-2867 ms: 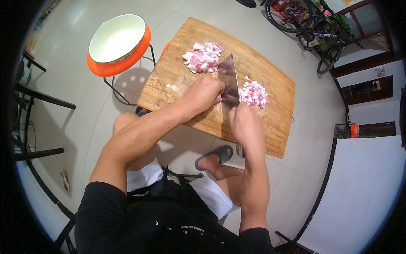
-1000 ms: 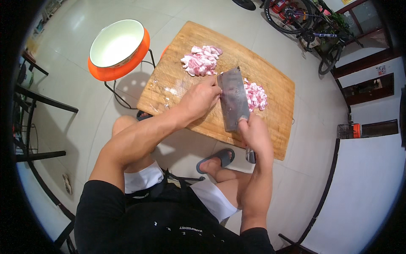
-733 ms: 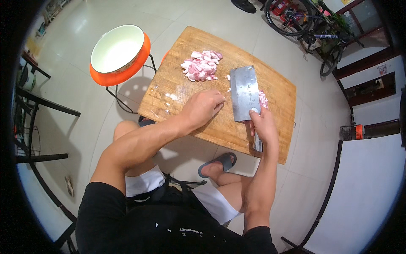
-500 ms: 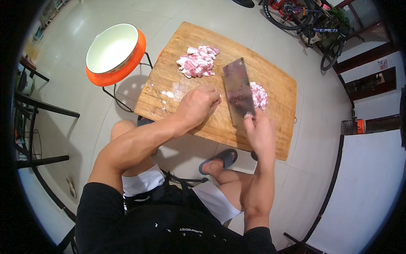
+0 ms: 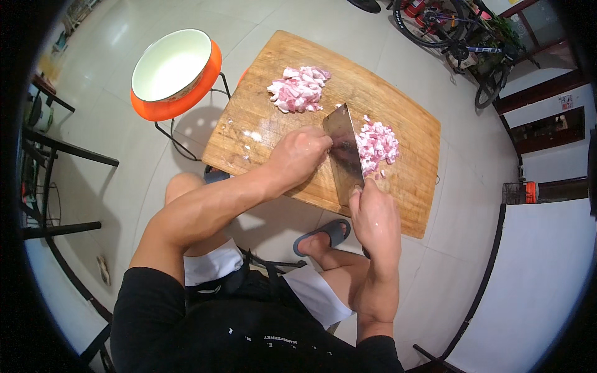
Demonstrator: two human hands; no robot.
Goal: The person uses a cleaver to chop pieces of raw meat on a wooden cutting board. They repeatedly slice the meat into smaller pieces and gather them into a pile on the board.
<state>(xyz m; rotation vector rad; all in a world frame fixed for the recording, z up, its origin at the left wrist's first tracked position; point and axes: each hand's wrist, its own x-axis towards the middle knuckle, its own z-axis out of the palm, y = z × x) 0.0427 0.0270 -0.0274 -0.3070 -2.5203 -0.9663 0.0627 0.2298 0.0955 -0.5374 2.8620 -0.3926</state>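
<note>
A wooden cutting board [image 5: 407,193] lies in front of me. My right hand [image 5: 377,216] is closed round the handle of a cleaver [image 5: 344,146], whose broad blade stands on edge, slightly tilted, over the middle of the board. Close against the blade's left side, my left hand [image 5: 302,155] is curled with knuckles up, pressing a small piece of meat that its fingers mostly hide. Diced pink-and-white meat [image 5: 379,146] lies in a heap just right of the blade. Larger meat slices [image 5: 298,89] are piled at the board's far left.
Left of the board, a white enamel bowl [image 5: 172,65] rests on an orange stool [image 5: 146,110] with thin black legs. Small white scraps [image 5: 252,135] dot the board's left part. A bicycle [image 5: 457,43] stands at the far right, and black furniture legs [image 5: 71,147] show at the left.
The cleaver has come left and down toward my left hand, its blade turning more upright. More of the diced heap shows now. The whole view has shifted slightly.
</note>
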